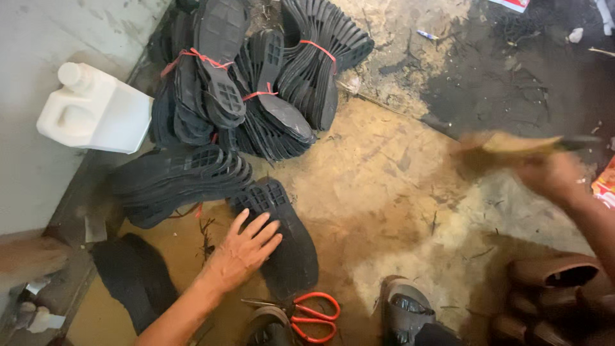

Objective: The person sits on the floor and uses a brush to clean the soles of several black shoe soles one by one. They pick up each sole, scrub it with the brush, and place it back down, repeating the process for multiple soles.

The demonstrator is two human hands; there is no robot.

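My left hand (246, 250) lies flat, fingers spread, pressing on a black rubber sole (282, 237) on the floor; it grips nothing. My right hand (551, 176), blurred, closes around a brush (519, 144) held well to the right of the sole. Risk: the sole may slide under light pressure. The red-handled scissors (314, 317) just below my left wrist could nick it.
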